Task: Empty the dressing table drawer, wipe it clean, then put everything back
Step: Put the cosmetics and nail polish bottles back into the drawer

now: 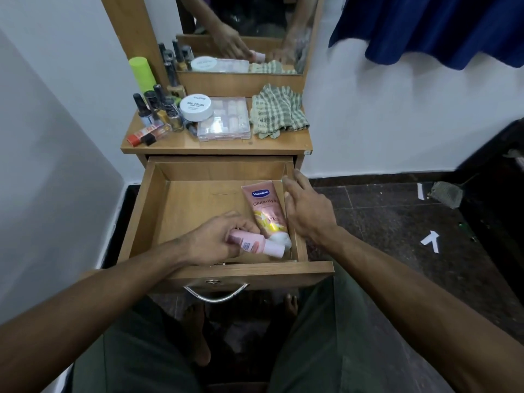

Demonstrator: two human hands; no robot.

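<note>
1. While the drawer of the dressing table stands pulled fully out, a small pink bottle with a white cap is pinched in the left grip, fingers and thumb curled round its body.
2. That bottle is held lying on its side at the near right of the drawer, its cap pointing right, away from the left grip.
3. Just beyond the cap, a pink Vaseline tube is seen lying flat along the drawer's right wall, its white cap end nearest the bottle.
4. The right grip is kept spread, fingers straight and relaxed, over the drawer's right rim just right of the tube; whether the rim is touched cannot be told.
5. Farther out, beyond both grips, the table top is loaded: nail polish bottles at the left, a white jar marked nail polish, a clear plastic box in the middle, and a green checked cloth at the right.
6. A lime-green can is stood behind the bottles, beside the mirror.
</note>
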